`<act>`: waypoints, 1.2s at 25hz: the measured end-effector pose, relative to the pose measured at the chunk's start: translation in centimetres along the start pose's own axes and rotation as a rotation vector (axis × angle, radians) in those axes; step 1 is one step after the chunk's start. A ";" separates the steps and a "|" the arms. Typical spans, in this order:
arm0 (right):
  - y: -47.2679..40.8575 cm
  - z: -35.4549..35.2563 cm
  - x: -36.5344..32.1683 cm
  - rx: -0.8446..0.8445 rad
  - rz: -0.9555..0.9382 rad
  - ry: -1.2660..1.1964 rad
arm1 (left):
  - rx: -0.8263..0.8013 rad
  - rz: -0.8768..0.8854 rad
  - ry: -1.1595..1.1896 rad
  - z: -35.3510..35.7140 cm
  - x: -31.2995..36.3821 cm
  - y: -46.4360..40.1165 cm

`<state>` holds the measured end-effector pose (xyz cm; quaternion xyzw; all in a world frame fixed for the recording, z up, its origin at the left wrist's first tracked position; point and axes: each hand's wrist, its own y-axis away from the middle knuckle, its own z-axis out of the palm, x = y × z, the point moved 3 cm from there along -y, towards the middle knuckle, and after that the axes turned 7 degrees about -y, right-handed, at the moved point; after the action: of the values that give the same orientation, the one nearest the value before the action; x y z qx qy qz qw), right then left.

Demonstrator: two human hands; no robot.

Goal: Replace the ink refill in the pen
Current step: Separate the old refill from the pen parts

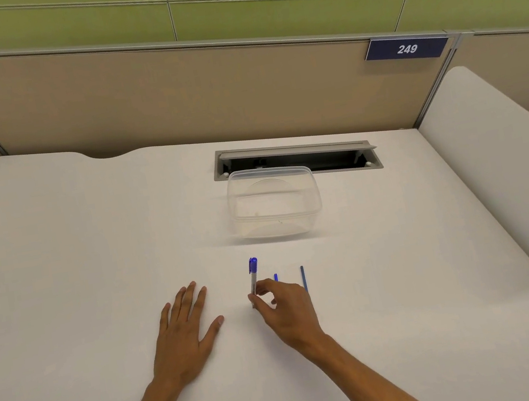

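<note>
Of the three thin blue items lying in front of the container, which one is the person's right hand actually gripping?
The capped pen, leftmost of the three, pinched by the right hand. The short blue piece and thin refill lie untouched.

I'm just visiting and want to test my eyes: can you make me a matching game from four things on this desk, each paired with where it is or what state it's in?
Things:
1. pen
2. left hand
3. clear plastic container
4. loose blue refill

States:
A. lying flat, palm down, on the desk
B. pinched between the right hand's fingertips
C. standing in front of the open cable slot
D. lying on the desk, just right of the right hand

Pairs: 1-B, 2-A, 3-C, 4-D
</note>
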<state>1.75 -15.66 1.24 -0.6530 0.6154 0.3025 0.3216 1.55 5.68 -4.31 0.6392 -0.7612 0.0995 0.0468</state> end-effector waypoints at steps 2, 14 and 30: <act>-0.1 0.0 -0.1 0.005 -0.017 0.012 | 0.000 0.003 0.001 0.0 0.0 0.1; 0.3 0.6 0.6 -0.054 0.043 0.012 | 0.001 0.004 0.002 -0.1 0.1 0.1; -2.8 -2.5 -1.8 0.005 -0.045 -0.086 | 0.017 0.001 0.014 -0.1 0.1 0.1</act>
<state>4.38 -16.44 4.35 -0.6524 0.5868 0.3214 0.3559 1.42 5.63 -4.22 0.6383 -0.7604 0.1102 0.0467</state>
